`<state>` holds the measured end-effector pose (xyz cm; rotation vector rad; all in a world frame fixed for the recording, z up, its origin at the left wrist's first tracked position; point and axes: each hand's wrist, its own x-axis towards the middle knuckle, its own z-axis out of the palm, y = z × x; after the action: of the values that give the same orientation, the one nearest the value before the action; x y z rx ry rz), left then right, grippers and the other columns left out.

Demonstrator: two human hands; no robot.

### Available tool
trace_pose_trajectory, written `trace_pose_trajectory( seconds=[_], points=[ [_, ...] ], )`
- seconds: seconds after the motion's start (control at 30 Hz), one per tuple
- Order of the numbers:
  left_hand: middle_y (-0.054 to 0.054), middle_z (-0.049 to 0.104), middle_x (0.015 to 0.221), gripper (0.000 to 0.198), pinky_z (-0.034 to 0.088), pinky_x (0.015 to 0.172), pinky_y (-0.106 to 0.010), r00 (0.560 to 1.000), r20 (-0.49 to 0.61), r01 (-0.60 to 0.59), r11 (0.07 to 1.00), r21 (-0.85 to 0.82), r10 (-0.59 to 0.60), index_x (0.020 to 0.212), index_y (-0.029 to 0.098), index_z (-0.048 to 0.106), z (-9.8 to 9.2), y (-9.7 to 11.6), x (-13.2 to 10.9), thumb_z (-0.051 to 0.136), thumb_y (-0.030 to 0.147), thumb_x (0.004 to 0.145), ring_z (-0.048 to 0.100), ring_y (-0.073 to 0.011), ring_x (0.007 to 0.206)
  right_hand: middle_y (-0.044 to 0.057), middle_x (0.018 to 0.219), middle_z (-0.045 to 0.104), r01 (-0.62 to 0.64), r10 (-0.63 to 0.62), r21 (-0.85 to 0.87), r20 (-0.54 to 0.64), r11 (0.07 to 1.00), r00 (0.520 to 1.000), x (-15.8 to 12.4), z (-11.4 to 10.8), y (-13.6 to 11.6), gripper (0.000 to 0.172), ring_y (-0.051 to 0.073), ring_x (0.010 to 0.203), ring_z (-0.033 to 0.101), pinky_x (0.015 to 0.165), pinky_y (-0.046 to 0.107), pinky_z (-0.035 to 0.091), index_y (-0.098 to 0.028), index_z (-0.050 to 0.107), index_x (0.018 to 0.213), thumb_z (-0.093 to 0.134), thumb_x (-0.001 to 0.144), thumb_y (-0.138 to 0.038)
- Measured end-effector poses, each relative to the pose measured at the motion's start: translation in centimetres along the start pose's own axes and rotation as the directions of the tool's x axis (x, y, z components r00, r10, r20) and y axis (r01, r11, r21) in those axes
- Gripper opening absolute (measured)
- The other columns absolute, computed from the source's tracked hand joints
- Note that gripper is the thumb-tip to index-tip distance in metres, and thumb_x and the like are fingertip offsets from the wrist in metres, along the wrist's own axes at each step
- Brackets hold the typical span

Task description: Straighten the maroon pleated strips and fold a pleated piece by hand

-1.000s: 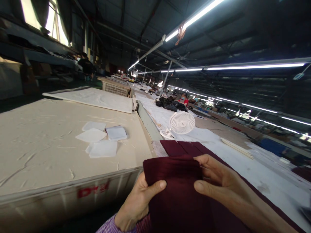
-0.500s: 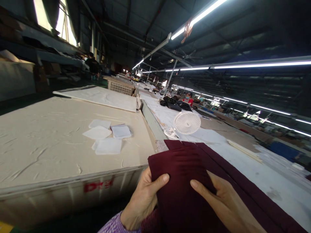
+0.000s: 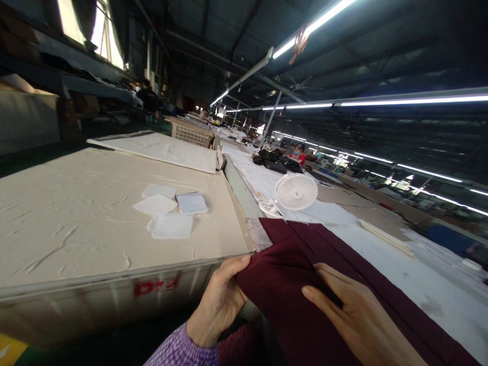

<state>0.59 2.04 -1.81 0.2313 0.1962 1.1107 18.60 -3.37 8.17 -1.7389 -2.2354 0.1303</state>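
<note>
A dark maroon cloth [image 3: 301, 284] lies in long folded strips along the white table [image 3: 385, 259] in front of me. My left hand [image 3: 219, 302] grips the near left edge of the cloth, its fingers curled over the edge. On top of the cloth sits my right hand [image 3: 353, 315], fingers closed and pinching a fold. A purple checked sleeve [image 3: 179, 351] covers my left wrist.
A big beige covered block with red letters [image 3: 114, 239] stands on the left, several white fabric pieces [image 3: 170, 208] on top. A small white fan [image 3: 296, 191] stands beyond the cloth. Farther back are a crate [image 3: 192, 134], dark garments [image 3: 276, 162] and a seated person [image 3: 299, 152].
The raised bunch of maroon cloth has been lowered and spread flatter on the table. My left hand shifted from under the bunch to its left edge; my right hand stayed on top.
</note>
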Motion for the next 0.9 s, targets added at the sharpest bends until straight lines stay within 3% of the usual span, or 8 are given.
trace_pose_trajectory(
  seconds=[0.07,0.3,0.5,0.63,0.7,0.83,0.9],
  points=[
    [-0.004,0.068,0.067,0.009,0.051,0.055,-0.022,0.999,-0.042,-0.003,1.000,-0.010,0.002,0.068,0.008,0.071,0.0,0.0,0.0,0.074,0.016,0.065,0.060,-0.0129,0.058,0.003,0.079,0.060,-0.018,0.018,-0.006,0.025,1.000,1.000,0.1,-0.2,-0.2,0.029,0.016,0.070,0.058,0.062,0.026,0.047,-0.021,0.053,0.074,0.042,0.092,-0.040],
    [-0.008,0.071,0.078,0.012,0.053,0.064,-0.022,0.999,0.046,-0.026,0.999,0.025,0.025,0.081,0.009,0.073,0.1,0.5,-0.2,0.066,0.017,0.076,0.064,-0.0144,0.067,0.006,0.093,0.065,-0.108,0.100,0.051,0.138,0.993,0.985,0.7,-1.1,-1.1,0.031,0.020,0.079,0.061,0.068,0.028,0.049,-0.021,0.059,0.083,0.041,0.088,-0.045],
    [-0.008,0.072,0.081,0.015,0.053,0.067,-0.022,0.994,0.106,-0.023,1.000,0.022,0.021,0.082,0.010,0.072,0.1,0.6,-0.2,0.064,0.022,0.080,0.066,-0.0157,0.072,0.004,0.081,0.065,-0.136,0.110,0.157,0.162,0.978,0.981,0.9,-1.3,-1.3,0.027,0.021,0.074,0.061,0.065,0.027,0.049,-0.020,0.059,0.077,0.048,0.085,-0.044],
    [-0.011,0.071,0.091,0.041,0.052,0.080,-0.028,0.964,0.264,0.032,0.998,-0.048,-0.018,0.100,0.010,0.070,0.0,0.5,-0.1,0.054,0.045,0.085,0.067,-0.0204,0.083,0.003,0.081,0.066,-0.221,0.172,0.336,0.171,0.915,0.970,0.9,-1.2,-0.9,0.029,0.021,0.072,0.061,0.063,0.027,0.050,-0.019,0.061,0.081,0.052,0.083,-0.046],
    [-0.011,0.070,0.096,0.045,0.050,0.084,-0.031,0.938,0.346,0.004,0.998,-0.060,0.017,0.102,0.013,0.069,0.0,0.3,-0.2,0.054,0.051,0.083,0.066,-0.0222,0.088,0.003,0.077,0.066,-0.256,0.205,0.410,0.165,0.875,0.965,1.0,-1.1,-0.8,0.031,0.020,0.070,0.060,0.061,0.027,0.050,-0.018,0.062,0.079,0.054,0.083,-0.048],
    [-0.008,0.068,0.106,0.036,0.049,0.087,-0.026,0.913,0.388,-0.155,0.987,0.037,0.129,0.105,0.018,0.067,0.2,-0.9,-0.8,0.071,0.035,0.074,0.063,-0.0204,0.098,0.005,0.079,0.067,-0.280,0.241,0.488,0.143,0.827,0.960,1.5,-1.0,-1.2,0.036,0.021,0.071,0.061,0.062,0.029,0.051,-0.016,0.064,0.079,0.053,0.082,-0.050],
    [-0.006,0.068,0.105,0.037,0.049,0.085,-0.025,0.921,0.369,-0.165,0.983,0.078,0.126,0.105,0.020,0.066,0.4,-1.5,-1.1,0.076,0.022,0.069,0.064,-0.0189,0.096,0.006,0.082,0.068,-0.288,0.255,0.489,0.134,0.824,0.958,1.7,-0.9,-1.4,0.037,0.023,0.074,0.063,0.063,0.030,0.052,-0.015,0.065,0.085,0.052,0.082,-0.050]
  ],
)
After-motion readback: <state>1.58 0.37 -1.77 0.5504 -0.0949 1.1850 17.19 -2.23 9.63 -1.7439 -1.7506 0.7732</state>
